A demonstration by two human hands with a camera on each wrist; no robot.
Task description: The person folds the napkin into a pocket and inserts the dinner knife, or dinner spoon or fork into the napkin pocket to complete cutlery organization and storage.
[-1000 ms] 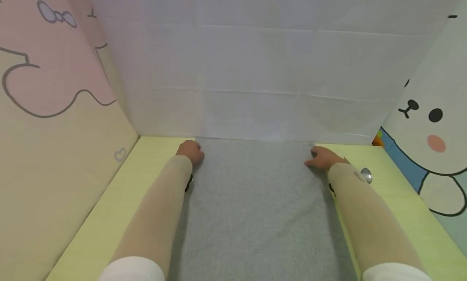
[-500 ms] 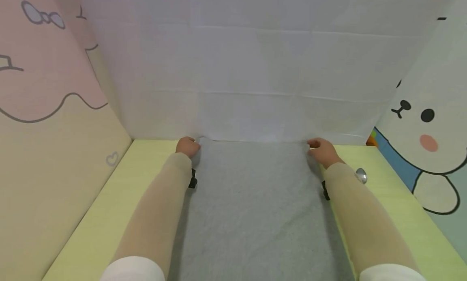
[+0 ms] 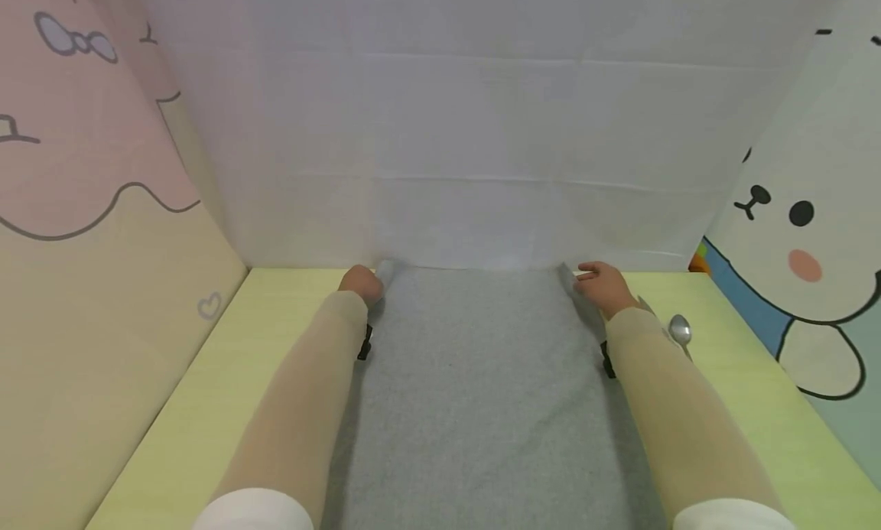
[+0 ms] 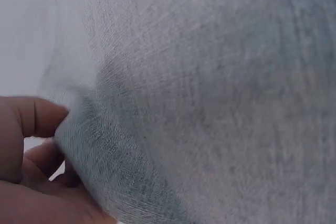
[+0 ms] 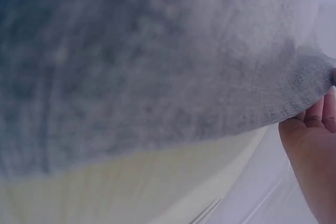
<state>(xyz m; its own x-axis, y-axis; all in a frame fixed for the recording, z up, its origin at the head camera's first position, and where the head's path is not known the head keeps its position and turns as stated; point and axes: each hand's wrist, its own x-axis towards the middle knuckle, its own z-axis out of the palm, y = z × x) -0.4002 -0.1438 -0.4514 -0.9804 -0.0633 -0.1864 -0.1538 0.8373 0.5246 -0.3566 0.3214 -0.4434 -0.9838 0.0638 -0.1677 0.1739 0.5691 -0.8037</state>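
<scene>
A grey cloth (image 3: 475,377) covers the middle of the yellow-green table, running from the near side to the back wall. At its far left corner my left hand (image 3: 361,284) pinches the edge; in the left wrist view the fingers (image 4: 47,116) hold the folded-up corner of the cloth (image 4: 210,103). My right hand (image 3: 603,287) pinches the far right corner, which is lifted a little. In the right wrist view, that hand (image 5: 315,145) sits at the right border, with the cloth (image 5: 157,77) stretching away from it and its edge raised over the table.
A metal spoon (image 3: 680,331) lies on the table (image 3: 743,362) right of the right forearm. A white sheet (image 3: 468,132) forms the back wall. Walls with cartoon drawings stand on the left (image 3: 124,285) and right (image 3: 812,285).
Both hands have lifted the cloth's far corners, which now stand up and fold slightly inward. The hands have come a little closer together. More of the spoon shows.
</scene>
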